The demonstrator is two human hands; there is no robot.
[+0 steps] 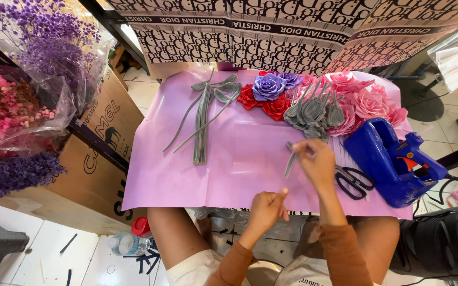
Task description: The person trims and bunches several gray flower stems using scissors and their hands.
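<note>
Head view: your right hand (316, 161) pinches a grey leaf stem (291, 161) above the pink sheet (229, 159); your left hand (267, 207) is clenched, perhaps around something small. The scissors (352, 180) lie just beside, so a careless reach could nick you.

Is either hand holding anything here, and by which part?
The right hand pinches a grey leaf-shaped ribbon strip by its upper end. The left hand looks closed; whether it holds anything cannot be told.

Rust-orange long sleeves (340, 254), cream shorts (192, 270)
</note>
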